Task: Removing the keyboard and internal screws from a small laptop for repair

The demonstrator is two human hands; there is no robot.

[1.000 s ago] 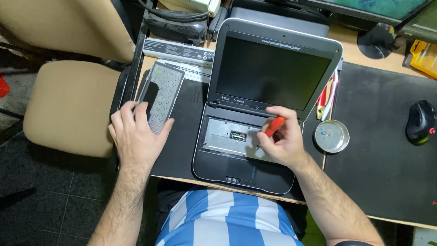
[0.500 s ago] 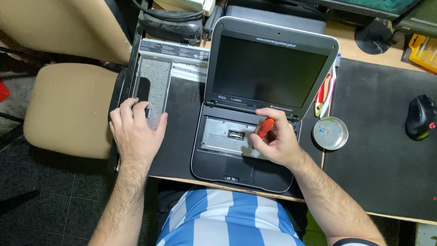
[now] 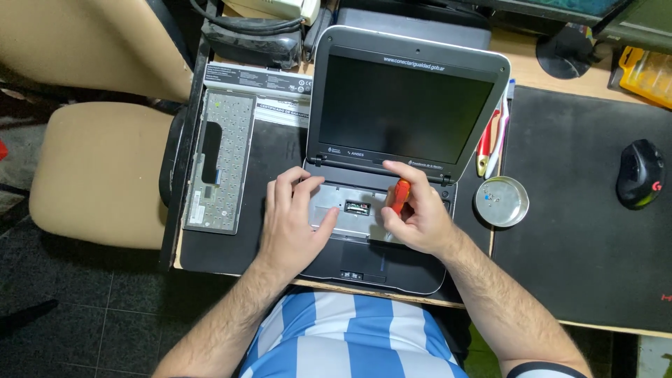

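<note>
Left hand [image 3: 292, 218] lies flat, fingers spread; right hand [image 3: 414, 213] is curled closed.

A dark, unlit laptop screen [image 3: 404, 112] is standing tilted back at the far centre, framed in grey plastic. Left of it, a long white label strip [image 3: 257, 80] with black print is lying flat, a white paper label [image 3: 281, 113] showing just nearer. A yellow box [image 3: 647, 73] is sitting at the far right edge.
</note>
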